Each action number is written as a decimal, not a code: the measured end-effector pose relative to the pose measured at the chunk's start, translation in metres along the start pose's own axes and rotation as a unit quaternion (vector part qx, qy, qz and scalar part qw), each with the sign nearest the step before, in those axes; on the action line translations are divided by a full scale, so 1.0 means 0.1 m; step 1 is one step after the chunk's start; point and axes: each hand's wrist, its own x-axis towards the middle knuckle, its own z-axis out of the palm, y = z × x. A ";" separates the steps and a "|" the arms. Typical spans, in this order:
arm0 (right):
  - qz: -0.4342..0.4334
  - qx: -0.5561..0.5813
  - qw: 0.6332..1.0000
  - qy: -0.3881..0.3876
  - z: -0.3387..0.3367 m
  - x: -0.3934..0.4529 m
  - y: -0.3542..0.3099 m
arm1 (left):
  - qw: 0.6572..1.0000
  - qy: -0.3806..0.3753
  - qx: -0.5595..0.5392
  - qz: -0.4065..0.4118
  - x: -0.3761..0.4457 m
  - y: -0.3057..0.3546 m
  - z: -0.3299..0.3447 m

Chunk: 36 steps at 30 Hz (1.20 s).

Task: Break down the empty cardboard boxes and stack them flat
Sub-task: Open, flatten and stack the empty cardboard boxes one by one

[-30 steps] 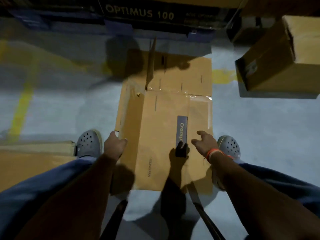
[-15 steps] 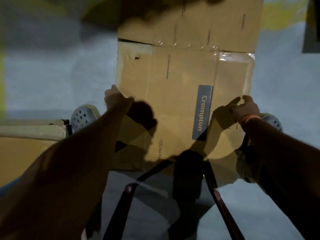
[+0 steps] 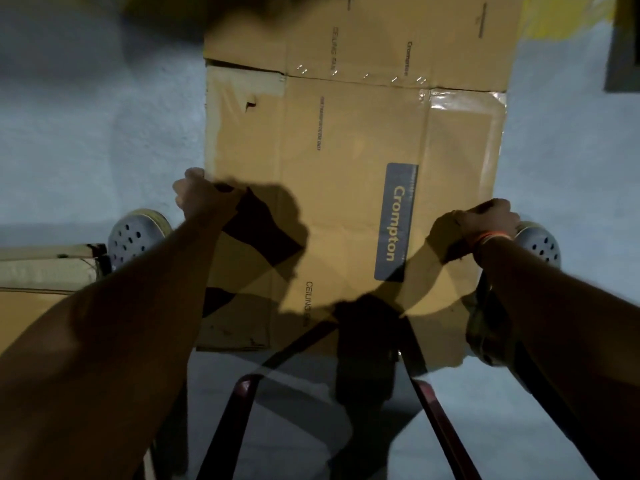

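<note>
Far left: edge of another tan cardboard piece [image 3: 38, 271] on the pale grey floor [image 3: 97, 140], just beside a grey perforated clog [image 3: 138, 233]. Left hand [image 3: 202, 199] curled round the left edge of the flattened brown cardboard box with the blue "Crompton" label [image 3: 346, 174], which lies between both feet. Right hand [image 3: 485, 220], orange wristband, fingers curled, grips the right edge. Second grey clog [image 3: 540, 240] just beside it.

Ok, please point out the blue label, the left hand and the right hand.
Blue label [image 3: 395, 221], head view, middle of the printed strip.
Left hand [image 3: 204, 199], head view, back of the hand at the box's left edge.
Right hand [image 3: 485, 218], head view, knuckles at the box's right edge.
</note>
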 end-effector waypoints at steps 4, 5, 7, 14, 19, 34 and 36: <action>0.003 0.014 1.000 0.007 -0.02 -0.01 -0.02 | 0.997 -0.059 -0.051 0.001 0.07 -0.09 -0.11; 0.002 0.012 1.000 0.019 -0.02 -0.02 -0.02 | 0.994 -0.079 -0.076 0.005 0.06 -0.09 -0.13; 0.007 -0.007 0.999 0.053 -0.06 -0.08 -0.05 | 0.990 -0.094 -0.101 0.023 -0.01 -0.07 -0.17; -0.099 0.044 0.994 0.026 -0.27 -0.58 0.01 | 0.980 -0.148 -0.133 0.023 -0.36 0.03 -0.50; -0.242 0.044 0.966 0.079 -0.31 -1.24 -0.18 | 0.984 -0.070 -0.133 0.099 -0.92 0.35 -0.75; -0.418 -0.078 0.904 0.050 -0.48 -2.95 -1.44 | 0.983 0.046 -0.160 0.080 -0.70 -0.18 -2.95; -0.427 -0.088 0.899 0.046 -0.37 -3.10 -1.62 | 0.983 0.064 -0.155 0.078 -0.58 -0.40 -3.11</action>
